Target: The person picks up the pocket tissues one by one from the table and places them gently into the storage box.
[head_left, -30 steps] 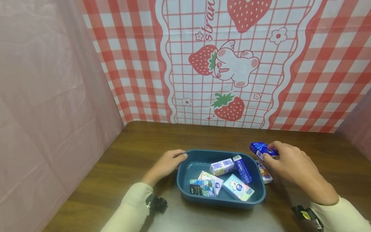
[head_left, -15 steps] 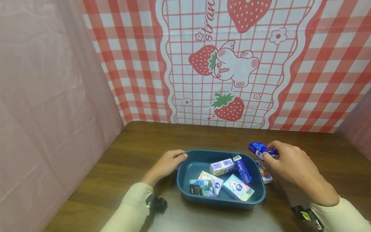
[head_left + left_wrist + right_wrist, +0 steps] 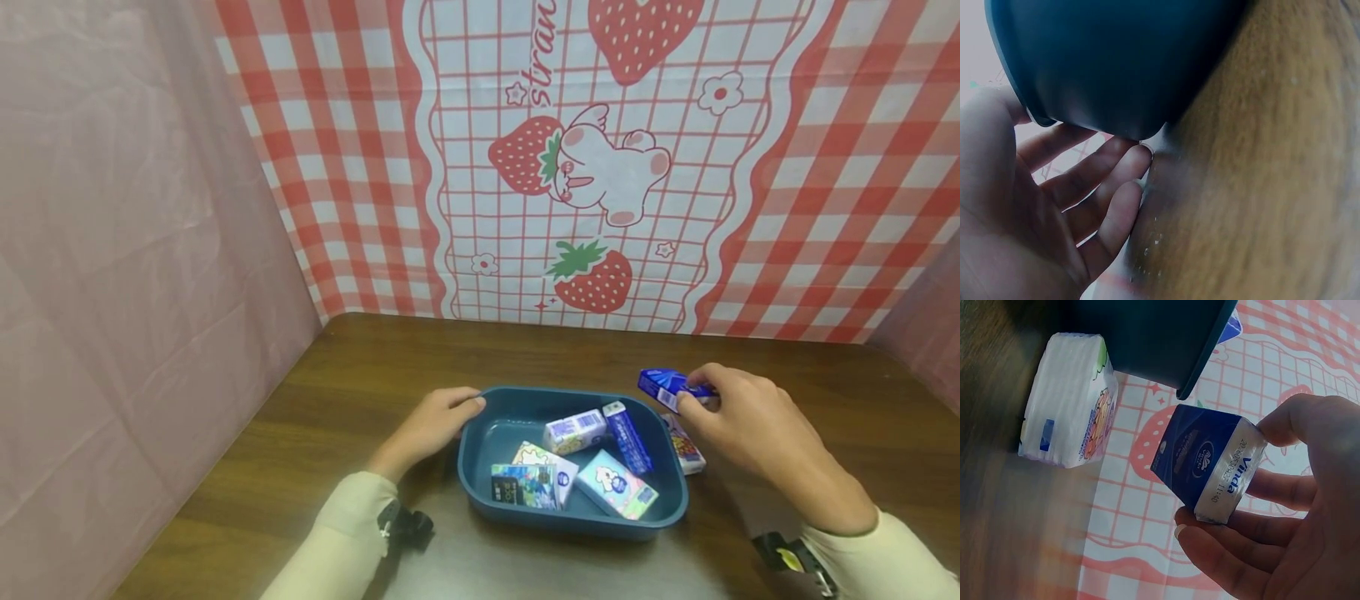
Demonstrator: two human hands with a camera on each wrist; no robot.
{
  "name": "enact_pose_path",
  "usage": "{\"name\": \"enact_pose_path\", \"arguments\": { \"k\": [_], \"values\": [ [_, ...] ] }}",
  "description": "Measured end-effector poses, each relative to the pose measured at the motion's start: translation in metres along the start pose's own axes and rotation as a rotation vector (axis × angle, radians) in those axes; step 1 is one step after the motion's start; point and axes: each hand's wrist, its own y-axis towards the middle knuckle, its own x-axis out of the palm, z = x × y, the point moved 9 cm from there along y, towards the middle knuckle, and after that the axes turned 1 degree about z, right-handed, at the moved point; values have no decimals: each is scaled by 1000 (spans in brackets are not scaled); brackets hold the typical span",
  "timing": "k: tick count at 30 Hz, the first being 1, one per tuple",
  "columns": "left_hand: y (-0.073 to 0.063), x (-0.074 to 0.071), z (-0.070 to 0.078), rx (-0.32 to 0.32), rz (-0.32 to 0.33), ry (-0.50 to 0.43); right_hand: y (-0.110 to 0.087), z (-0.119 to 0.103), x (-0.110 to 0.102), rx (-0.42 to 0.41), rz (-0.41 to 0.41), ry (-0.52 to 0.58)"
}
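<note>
My left hand (image 3: 431, 421) holds the left end of a dark teal plastic basin (image 3: 504, 435), thumb over the rim; in the left wrist view its fingers (image 3: 1124, 215) lie along the outside wall. Above the table just past the basin's right end, my right hand (image 3: 761, 429) pinches a blue pocket tissue pack (image 3: 1200, 456) between thumb and fingers. "Vinda" is printed on its silvery end. Below it, a white patterned tissue pack (image 3: 1072, 403) sits on the table close against the basin's right wall. Inside the basin lie several tissue packs, among them a narrow blue one (image 3: 628, 439).
Also in the basin are a light blue pack (image 3: 617, 485), a white-and-purple pack (image 3: 575, 432) and a dark floral pack (image 3: 525, 486) overlapping a pale one. The brown wooden table (image 3: 300, 433) ends at a strawberry-print checked cloth (image 3: 352, 167); a pink curtain (image 3: 142, 250) hangs left.
My right hand has shifted slightly left with the blue tissue pack, closer to the basin's right rim. The left hand, the basin and the packs in it stay where they were.
</note>
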Motion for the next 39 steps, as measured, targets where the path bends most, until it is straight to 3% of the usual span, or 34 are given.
{"name": "enact_pose_path", "arguments": {
  "k": [39],
  "values": [
    [0,1,-1,3,-3,-4,-7,-22,-14,-98,118,45]
  ]
}}
